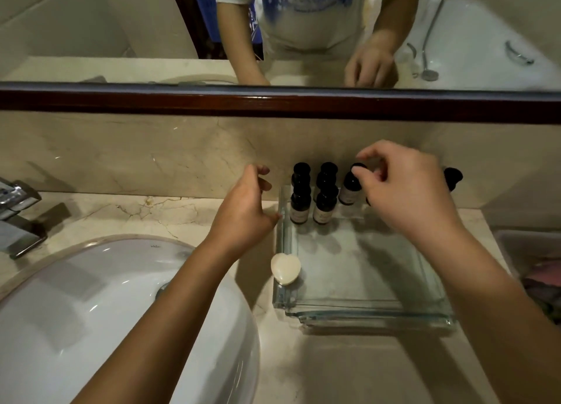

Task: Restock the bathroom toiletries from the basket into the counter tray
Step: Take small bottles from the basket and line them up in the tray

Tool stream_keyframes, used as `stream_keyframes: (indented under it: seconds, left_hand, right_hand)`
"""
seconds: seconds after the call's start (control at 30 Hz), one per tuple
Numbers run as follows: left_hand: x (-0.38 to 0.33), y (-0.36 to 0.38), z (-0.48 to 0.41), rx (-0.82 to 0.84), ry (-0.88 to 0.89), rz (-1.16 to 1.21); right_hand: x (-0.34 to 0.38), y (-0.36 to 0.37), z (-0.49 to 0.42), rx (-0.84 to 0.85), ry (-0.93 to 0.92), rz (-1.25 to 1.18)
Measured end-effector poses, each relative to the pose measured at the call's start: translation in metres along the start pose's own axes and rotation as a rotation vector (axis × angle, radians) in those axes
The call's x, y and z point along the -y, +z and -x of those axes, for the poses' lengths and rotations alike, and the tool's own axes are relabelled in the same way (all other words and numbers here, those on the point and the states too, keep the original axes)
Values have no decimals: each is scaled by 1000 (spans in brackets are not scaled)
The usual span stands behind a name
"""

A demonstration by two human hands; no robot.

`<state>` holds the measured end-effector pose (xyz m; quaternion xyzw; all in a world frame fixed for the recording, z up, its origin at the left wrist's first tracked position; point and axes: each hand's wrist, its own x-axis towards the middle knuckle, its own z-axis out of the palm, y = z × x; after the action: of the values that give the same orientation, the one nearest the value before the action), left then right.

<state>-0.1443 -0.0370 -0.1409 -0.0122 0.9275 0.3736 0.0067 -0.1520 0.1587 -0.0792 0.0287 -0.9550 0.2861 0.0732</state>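
While the right hand (403, 188) pinches the cap of a dark bottle (349, 191), the left hand (246, 212) sits loosely curled and holding nothing at the left rim of the glass tray (364, 315).
Mid-frame, two more bottles (299, 209) stand left of it along the tray's far edge; a heart-shaped soap (285, 268) lies on its left rim.

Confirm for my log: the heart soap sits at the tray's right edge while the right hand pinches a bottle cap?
No: the head view shows the heart soap at the left edge of the tray, not the right. The right hand does pinch a bottle cap.
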Motion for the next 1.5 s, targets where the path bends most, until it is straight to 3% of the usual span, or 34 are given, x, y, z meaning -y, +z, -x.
stream_keyframes:
  seconds: [0.37,0.8,1.23,1.5]
  left_hand:
    - [-12,8,-4,163,-60,59]
    - [-7,10,-5,244,-72,34]
    - [-3,16,-11,243,-64,18]
    - [-3,17,-10,231,-47,23]
  right_hand:
    - [22,12,-41,340,-18,276]
    - [20,15,-48,328,-64,280]
    - [17,10,-51,343,-46,279]
    - [14,13,-48,390,-128,295]
